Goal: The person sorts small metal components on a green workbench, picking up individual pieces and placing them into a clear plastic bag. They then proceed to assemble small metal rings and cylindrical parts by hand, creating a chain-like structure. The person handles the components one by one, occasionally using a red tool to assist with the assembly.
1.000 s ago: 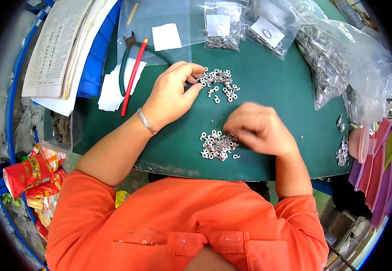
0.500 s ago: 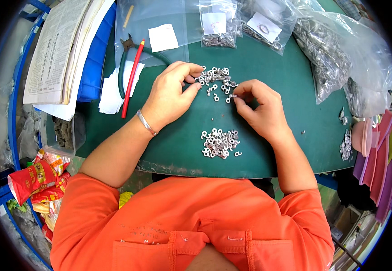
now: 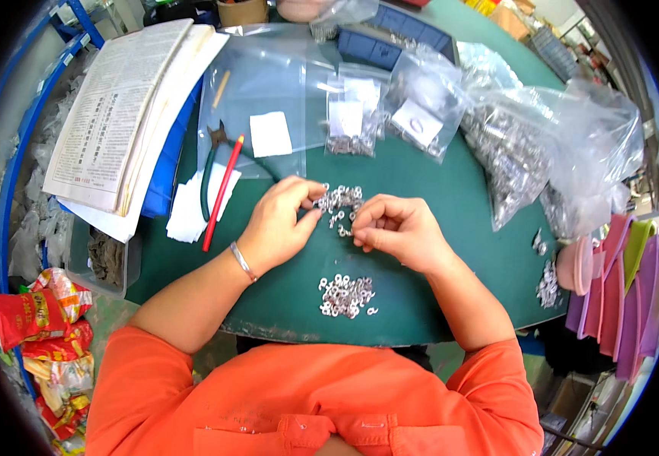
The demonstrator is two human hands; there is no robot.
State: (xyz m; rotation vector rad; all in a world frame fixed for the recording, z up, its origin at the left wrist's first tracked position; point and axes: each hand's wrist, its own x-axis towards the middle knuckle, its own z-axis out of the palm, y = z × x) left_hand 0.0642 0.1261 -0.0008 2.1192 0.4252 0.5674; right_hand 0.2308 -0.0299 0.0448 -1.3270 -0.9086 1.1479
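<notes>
Two piles of small silvery metal hooks with ring ends lie on the green tabletop: a far pile (image 3: 341, 199) between my hands and a near pile (image 3: 347, 296) closer to my body. At the left edge of the far pile is my left hand (image 3: 280, 224), its thumb and curved fingers apart and touching the pile's side. Just right of a few loose hooks (image 3: 344, 231), my right hand (image 3: 402, 232) has thumb and forefinger pinched together. Its fingertips hide whatever is between them.
Green-handled pliers (image 3: 215, 152) and a red pencil (image 3: 224, 190) lie left, beside stacked papers (image 3: 120, 114). Clear bags of metal parts (image 3: 497, 159) stand back right. A blue bin (image 3: 390, 38) is behind. More metal parts (image 3: 548, 285) lie at the right edge.
The view has tilted, so the table sits lower in it and more of the back shows. My right hand has come closer to the far pile and my left hand. The left hand stays at the pile.
</notes>
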